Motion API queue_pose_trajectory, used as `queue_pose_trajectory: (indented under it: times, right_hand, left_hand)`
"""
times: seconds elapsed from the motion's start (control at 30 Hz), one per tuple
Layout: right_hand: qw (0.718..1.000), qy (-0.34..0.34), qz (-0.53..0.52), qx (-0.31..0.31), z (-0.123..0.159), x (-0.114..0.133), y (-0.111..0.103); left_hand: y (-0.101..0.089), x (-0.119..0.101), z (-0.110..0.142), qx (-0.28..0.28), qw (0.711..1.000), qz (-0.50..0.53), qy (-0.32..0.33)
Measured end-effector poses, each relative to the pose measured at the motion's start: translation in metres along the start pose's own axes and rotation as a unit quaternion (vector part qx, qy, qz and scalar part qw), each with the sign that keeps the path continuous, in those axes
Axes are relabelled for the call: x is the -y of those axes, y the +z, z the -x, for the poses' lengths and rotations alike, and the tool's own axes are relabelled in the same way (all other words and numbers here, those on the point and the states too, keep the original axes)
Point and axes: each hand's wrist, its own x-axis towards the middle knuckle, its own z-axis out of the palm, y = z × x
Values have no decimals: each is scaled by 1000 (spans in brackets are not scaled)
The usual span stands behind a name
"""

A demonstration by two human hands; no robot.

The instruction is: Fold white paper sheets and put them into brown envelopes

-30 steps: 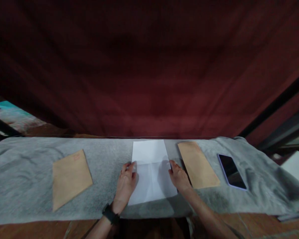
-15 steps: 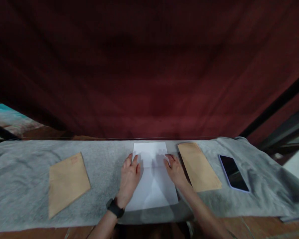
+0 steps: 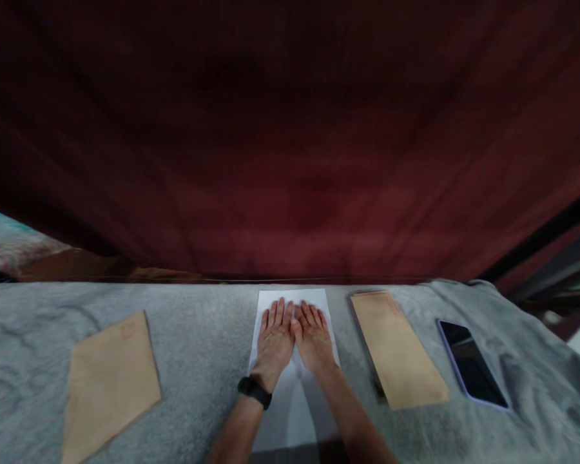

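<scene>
A white sheet of paper [image 3: 294, 412] lies on the grey cloth [image 3: 203, 348] in front of me. Both of my hands rest flat on its far half, side by side and touching. My left hand [image 3: 274, 339], with a black watch on the wrist, has its fingers stretched out. My right hand [image 3: 313, 336] lies next to it, fingers likewise extended. Neither hand holds anything. The paper's far edge shows just beyond my fingertips.
A brown envelope [image 3: 107, 385] lies on the cloth to the left, another brown envelope [image 3: 397, 348] just right of the paper. A dark phone [image 3: 472, 372] lies further right. A dark red curtain [image 3: 290, 161] hangs behind the table.
My hands have slid from the paper's two side edges to its middle and now lie flat together. The camera has tilted, so the table sits lower in view.
</scene>
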Motion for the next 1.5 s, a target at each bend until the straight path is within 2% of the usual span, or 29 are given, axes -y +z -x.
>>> queue_pose_trajectory:
  times: [0.23, 0.4, 0.53, 0.73, 0.83, 0.9, 1.0, 1.13, 1.3, 1.5]
  right_hand:
    - [997, 44, 52, -23, 4, -6, 8]
    - [995, 37, 72, -62, 8, -18, 9]
    - [994, 26, 79, -75, 12, -27, 9]
    - [993, 19, 90, -69, 18, -37, 0]
    - [994, 30, 71, -78, 21, -31, -7]
    - [995, 21, 49, -79, 28, -21, -10]
    - [998, -30, 7, -56, 46, -2, -9]
    - [996, -81, -3, -35, 73, 7, -6]
    - [994, -105, 9, -34, 85, -8, -14]
    - [995, -92, 42, 0, 90, -24, -27]
  left_hand:
    - [1, 16, 3, -34, 997, -27, -70]
    - [1, 24, 7, -69, 995, -8, -76]
    - [-2, 28, 9, -65, 995, -8, -75]
    - [-12, 37, 13, -47, 997, -19, -57]
    - [-20, 30, 18, -56, 997, -12, -55]
    - [-21, 19, 26, -60, 998, -2, -27]
    - [-16, 2, 44, -41, 998, 19, 51]
    - [-9, -4, 69, -8, 994, 12, 111]
    - [-20, 5, 78, 4, 994, -3, 110]
    - [-31, 13, 85, 4, 997, -4, 74]
